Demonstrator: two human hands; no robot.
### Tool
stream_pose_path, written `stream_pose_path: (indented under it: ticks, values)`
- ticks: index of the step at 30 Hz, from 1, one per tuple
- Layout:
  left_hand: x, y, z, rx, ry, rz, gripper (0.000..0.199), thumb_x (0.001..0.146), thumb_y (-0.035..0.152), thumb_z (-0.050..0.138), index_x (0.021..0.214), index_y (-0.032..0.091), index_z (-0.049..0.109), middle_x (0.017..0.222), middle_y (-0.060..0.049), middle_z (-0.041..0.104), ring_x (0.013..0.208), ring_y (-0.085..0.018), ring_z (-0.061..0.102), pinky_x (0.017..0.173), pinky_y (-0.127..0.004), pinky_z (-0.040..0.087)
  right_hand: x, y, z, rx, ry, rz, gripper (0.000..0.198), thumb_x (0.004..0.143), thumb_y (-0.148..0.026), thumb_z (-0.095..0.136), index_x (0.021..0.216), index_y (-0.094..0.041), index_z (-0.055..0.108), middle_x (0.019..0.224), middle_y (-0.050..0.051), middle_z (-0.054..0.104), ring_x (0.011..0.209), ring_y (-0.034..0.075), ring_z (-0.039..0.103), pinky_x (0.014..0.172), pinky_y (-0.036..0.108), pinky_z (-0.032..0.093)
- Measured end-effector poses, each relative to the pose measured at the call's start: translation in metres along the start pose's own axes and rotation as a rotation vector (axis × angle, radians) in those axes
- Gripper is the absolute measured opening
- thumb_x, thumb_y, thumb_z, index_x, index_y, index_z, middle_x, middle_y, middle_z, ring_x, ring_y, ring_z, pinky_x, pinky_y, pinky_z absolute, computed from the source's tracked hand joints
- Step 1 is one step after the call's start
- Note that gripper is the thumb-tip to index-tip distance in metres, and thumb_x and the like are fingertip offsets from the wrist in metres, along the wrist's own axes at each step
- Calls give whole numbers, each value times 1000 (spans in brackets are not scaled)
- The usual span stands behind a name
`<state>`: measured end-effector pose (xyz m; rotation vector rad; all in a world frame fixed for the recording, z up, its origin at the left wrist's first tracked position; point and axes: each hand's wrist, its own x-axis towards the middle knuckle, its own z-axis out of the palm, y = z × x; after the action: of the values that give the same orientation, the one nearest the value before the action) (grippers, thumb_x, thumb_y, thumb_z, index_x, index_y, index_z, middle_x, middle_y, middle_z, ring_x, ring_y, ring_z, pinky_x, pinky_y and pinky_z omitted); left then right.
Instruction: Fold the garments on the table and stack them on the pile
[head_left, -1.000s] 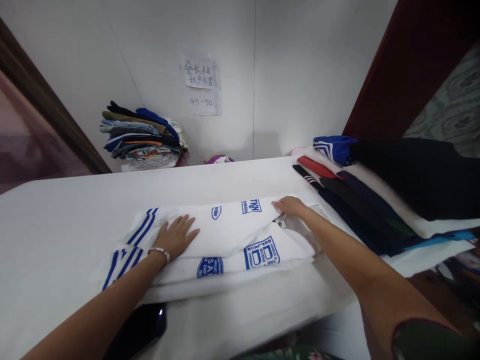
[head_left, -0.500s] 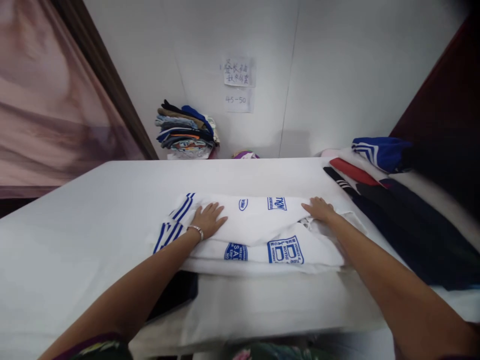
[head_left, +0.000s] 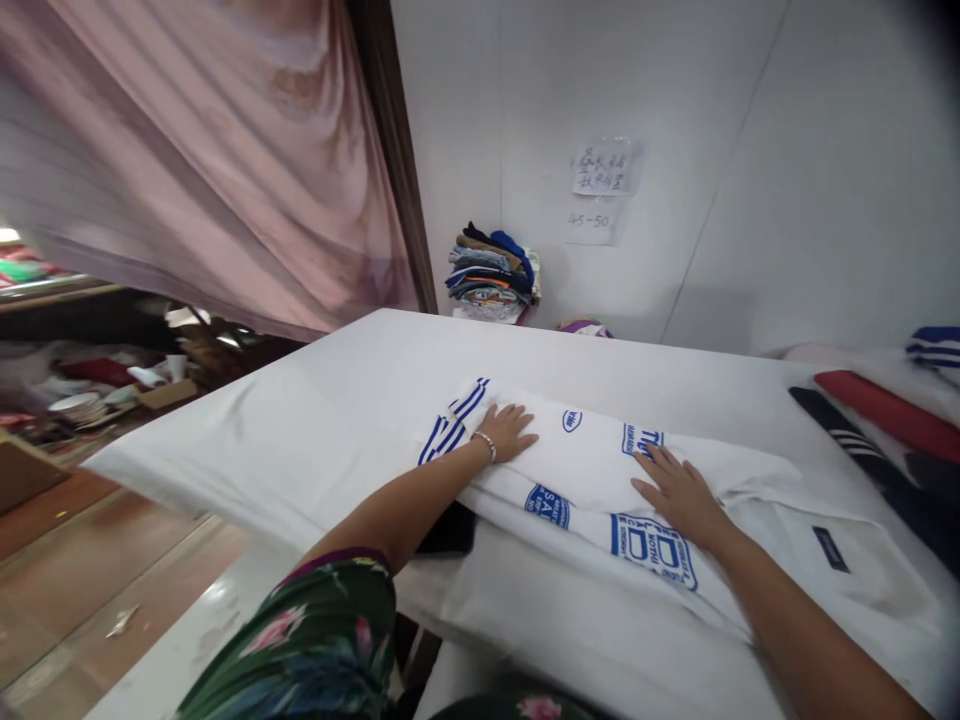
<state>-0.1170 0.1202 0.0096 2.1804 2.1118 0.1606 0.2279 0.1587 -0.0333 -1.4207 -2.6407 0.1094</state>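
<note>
A white garment with blue prints and blue-striped cuffs (head_left: 592, 480) lies on the white table, its sleeves laid lengthwise over the body. My left hand (head_left: 507, 432) rests flat near the striped end, fingers spread, a silver bracelet at the wrist. On the printed part, my right hand (head_left: 679, 490) lies palm down with fingers apart, partly over a blue print. To the right of that hand the collar end spreads out, with a dark neck label (head_left: 831, 549) showing. Under my left forearm a black item (head_left: 448, 530) sticks out from beneath the garment, its kind unclear.
The white table (head_left: 300, 410) reaches to the wall. At its far edge stands a stack of folded clothes (head_left: 491, 275). Dark and red garments (head_left: 892, 410) lie along the right. A pink curtain (head_left: 300, 180) hangs at left, above a cluttered floor area with cardboard (head_left: 26, 470).
The view has swung left. My right hand has moved left onto the blue print, away from the collar end, which now lies spread out. My left hand stays by the striped cuffs.
</note>
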Motion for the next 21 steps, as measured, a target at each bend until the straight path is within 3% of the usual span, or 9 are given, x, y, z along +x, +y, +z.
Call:
stream_pose_path:
  ticks: [3,7,9,12,16,21]
  values:
    - [-4,4,-3,24,34,12,52,91,52,38,137,30,46,150,-1,37,140,-26,26,118,-42,7,1,3,-1,0,1,-2,57,93,-54,26,142,-29,38,153,4,28,143,25,18,112,54,22]
    - [-8,-3,-11,129,180,-4,59,92,57,30,133,21,52,147,-8,41,141,-30,21,116,-48,0,0,2,-3,6,-6,4,57,93,-53,26,143,-28,37,154,4,27,143,25,18,113,54,22]
    - [-11,-12,-14,146,219,-123,63,91,58,27,133,17,51,148,-13,38,142,-33,17,114,-55,0,-1,1,-2,10,-6,6,57,93,-53,27,143,-28,37,154,4,27,143,25,18,113,54,22]
    - [-14,-24,-14,100,146,-347,67,89,61,30,137,18,46,152,-15,30,140,-37,19,109,-65,9,-1,3,0,12,17,-10,55,93,-52,28,142,-29,38,153,4,28,143,25,19,112,54,23]
    - [-16,-27,-14,41,102,-395,66,86,63,33,137,23,45,154,-10,26,140,-35,20,109,-62,13,-1,6,3,18,36,-18,54,93,-51,28,142,-30,38,153,4,29,142,26,21,112,55,25]
    - [-17,-39,-31,-72,135,-513,60,89,60,27,134,26,46,150,-7,36,138,-26,29,110,-49,22,-1,9,5,31,41,-21,55,93,-51,27,142,-31,37,152,4,30,142,26,22,111,56,25]
